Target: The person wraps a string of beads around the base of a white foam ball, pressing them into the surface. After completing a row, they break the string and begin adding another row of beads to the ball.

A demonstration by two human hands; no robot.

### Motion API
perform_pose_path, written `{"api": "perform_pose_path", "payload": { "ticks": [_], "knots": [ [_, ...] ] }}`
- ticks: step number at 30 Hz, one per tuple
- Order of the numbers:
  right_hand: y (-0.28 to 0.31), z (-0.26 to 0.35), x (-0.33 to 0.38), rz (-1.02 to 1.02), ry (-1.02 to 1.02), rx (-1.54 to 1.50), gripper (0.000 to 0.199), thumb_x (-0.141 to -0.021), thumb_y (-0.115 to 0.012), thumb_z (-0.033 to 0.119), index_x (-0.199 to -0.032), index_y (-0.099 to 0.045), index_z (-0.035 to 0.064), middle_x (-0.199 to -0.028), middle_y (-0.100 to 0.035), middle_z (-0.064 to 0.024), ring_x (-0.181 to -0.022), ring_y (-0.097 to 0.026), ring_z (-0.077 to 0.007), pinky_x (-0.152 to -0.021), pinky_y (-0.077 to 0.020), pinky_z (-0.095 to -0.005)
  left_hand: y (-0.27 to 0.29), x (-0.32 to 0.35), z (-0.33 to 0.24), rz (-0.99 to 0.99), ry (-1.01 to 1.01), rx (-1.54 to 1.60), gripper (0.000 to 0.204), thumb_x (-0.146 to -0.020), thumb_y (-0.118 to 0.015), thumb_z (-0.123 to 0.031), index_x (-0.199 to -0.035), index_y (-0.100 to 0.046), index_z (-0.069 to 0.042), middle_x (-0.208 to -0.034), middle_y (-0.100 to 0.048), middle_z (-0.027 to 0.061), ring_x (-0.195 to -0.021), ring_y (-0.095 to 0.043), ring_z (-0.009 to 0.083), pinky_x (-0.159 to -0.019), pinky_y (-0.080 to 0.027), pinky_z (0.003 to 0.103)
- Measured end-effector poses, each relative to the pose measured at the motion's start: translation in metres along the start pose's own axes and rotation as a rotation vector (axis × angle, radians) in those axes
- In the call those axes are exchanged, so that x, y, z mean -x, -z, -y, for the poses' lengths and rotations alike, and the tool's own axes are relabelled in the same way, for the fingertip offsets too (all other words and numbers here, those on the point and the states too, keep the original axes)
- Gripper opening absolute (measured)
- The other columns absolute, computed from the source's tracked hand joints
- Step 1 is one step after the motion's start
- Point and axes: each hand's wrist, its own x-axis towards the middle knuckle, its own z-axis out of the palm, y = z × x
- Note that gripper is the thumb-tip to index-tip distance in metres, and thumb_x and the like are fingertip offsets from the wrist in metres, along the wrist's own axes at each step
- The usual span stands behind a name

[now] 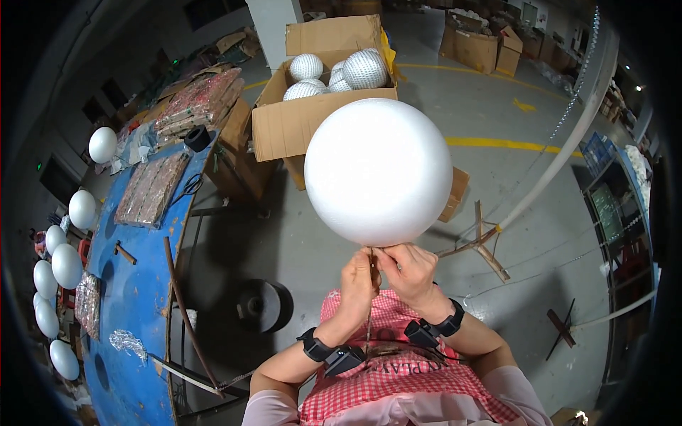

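A large smooth white foam ball (pixel 378 170) is up in front of me, just above my hands. From its underside a thin dark rod (pixel 369 319) runs down toward my apron. My left hand (pixel 359 280) is closed around the upper part of this rod, right below the ball. Beside it, my right hand (pixel 410 273) is pinched closed against the ball's lower side. Its fingertips meet the left hand's near the top of the rod, and what they hold is too small to make out.
A blue table (pixel 142 284) at the left carries wrapped packs (pixel 150 188), a hammer (pixel 125 253) and scissors (pixel 188 186). Several white balls (pixel 67 266) hang along its far side. Ahead, an open carton (pixel 323 117) holds silver-studded balls. A pole (pixel 561 156) on a wooden-legged stand rises at the right.
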Motion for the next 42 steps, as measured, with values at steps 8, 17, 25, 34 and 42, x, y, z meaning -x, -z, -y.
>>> {"api": "perform_pose_path", "payload": {
  "ticks": [8, 17, 25, 34, 42],
  "knots": [
    [0.004, 0.000, -0.006, 0.053, 0.106, 0.102, 0.013, -0.072, -0.070, 0.009, -0.071, -0.057, 0.0070, -0.061, -0.058, -0.0072, -0.052, -0.057, -0.0241, -0.046, -0.0438, -0.0338, -0.008, -0.003, -0.009, -0.001, 0.106, 0.095, 0.040, -0.096, -0.034, -0.048, -0.084, -0.047, -0.012, -0.053, -0.035, -0.0052, -0.040, -0.027, 0.0037, -0.035, -0.020, 0.019],
    [0.018, 0.010, 0.004, 0.376, -0.049, 0.163, 0.017, -0.076, -0.066, 0.012, -0.073, -0.052, 0.0042, -0.060, -0.055, -0.0118, -0.057, -0.058, -0.0319, -0.049, -0.0453, -0.0392, 0.003, -0.006, -0.004, -0.017, 0.251, 0.243, 0.025, -0.095, -0.046, -0.038, -0.086, -0.045, -0.015, -0.047, -0.032, -0.0069, -0.034, -0.023, 0.0032, -0.031, -0.017, 0.019],
    [0.034, 0.018, 0.027, 0.486, -0.290, 0.027, 0.009, -0.081, -0.061, 0.007, -0.087, -0.056, 0.0015, -0.084, -0.061, -0.0161, -0.064, -0.060, -0.0355, -0.053, -0.0470, -0.0414, 0.015, -0.016, 0.001, -0.101, 0.225, 0.178, 0.027, -0.096, -0.045, -0.038, -0.084, -0.045, -0.013, -0.048, -0.035, -0.0054, -0.034, -0.024, 0.0038, -0.030, -0.018, 0.019],
    [0.035, 0.002, 0.008, 0.262, -0.085, 0.002, 0.011, -0.075, -0.067, 0.007, -0.084, -0.061, 0.0028, -0.072, -0.057, -0.0094, -0.057, -0.058, -0.0255, -0.050, -0.0453, -0.0332, 0.015, -0.014, -0.005, -0.085, 0.165, 0.174, 0.030, -0.097, -0.041, -0.037, -0.083, -0.046, -0.011, -0.053, -0.040, -0.0019, -0.035, -0.027, 0.0052, -0.030, -0.018, 0.019],
    [0.031, -0.007, 0.012, 0.325, -0.218, 0.003, 0.014, -0.077, -0.069, 0.020, -0.078, -0.063, 0.0075, -0.066, -0.060, -0.0072, -0.053, -0.059, -0.0264, -0.045, -0.0437, -0.0348, 0.015, -0.010, -0.004, -0.041, 0.243, 0.172, 0.033, -0.097, -0.040, -0.040, -0.084, -0.047, -0.010, -0.054, -0.040, -0.0024, -0.036, -0.028, 0.0050, -0.032, -0.018, 0.019]
  ]
}}
